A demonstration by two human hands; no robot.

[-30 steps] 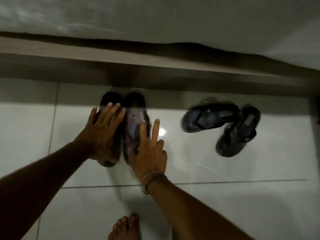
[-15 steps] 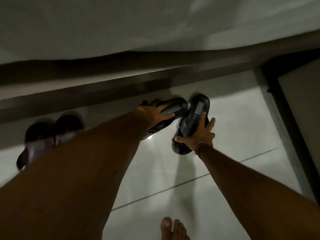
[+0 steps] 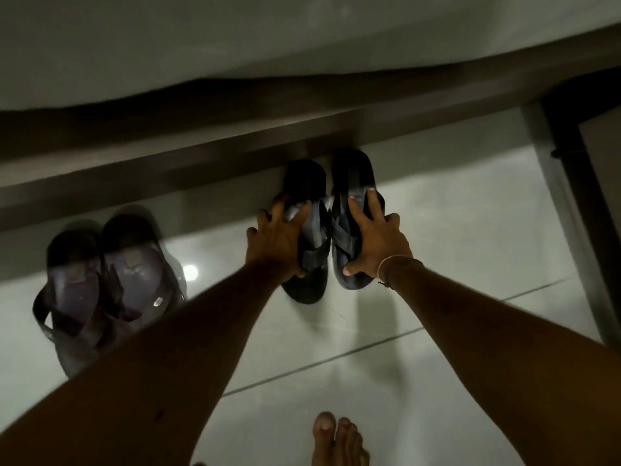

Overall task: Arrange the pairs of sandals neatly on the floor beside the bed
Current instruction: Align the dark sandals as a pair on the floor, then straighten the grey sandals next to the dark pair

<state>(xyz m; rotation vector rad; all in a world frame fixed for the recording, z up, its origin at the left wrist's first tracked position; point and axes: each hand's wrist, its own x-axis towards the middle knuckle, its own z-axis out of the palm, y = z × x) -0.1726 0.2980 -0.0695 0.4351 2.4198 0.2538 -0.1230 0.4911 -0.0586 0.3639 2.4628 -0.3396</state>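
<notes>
Overhead, the bed (image 3: 302, 38) fills the whole top of the frame, its pale sheet sagging over a dark frame rail (image 3: 235, 142) that runs from lower left up to upper right. Below it the floor (image 3: 453, 264) is pale glossy tile with thin grout lines crossing the lower half and a small bright glare spot at left of centre.

Two bare forearms reach up from the bottom edge toward the middle of the frame. At left, a purple pair (image 3: 107, 280) of sandals lies side by side on the tile, toes toward the rail, blurred and partly covered by the left forearm.

At centre, a black pair (image 3: 329, 183) lies side by side, touching along their inner edges, toes just under the rail. The left hand (image 3: 275, 243) rests on the left sandal of this pair, its fingers (image 3: 299, 213) spread wide over the straps and the thumb curled at the strap near the heel. The right hand (image 3: 376, 240) covers the right sandal, fingers spread over the strap and the thumb pressed on the sole's edge near the heel. Whether either sandal is lifted off the tile cannot be told.

A thin band (image 3: 396, 260) circles the right wrist. At bottom centre, a bare foot (image 3: 339, 438) stands on the tile.
</notes>
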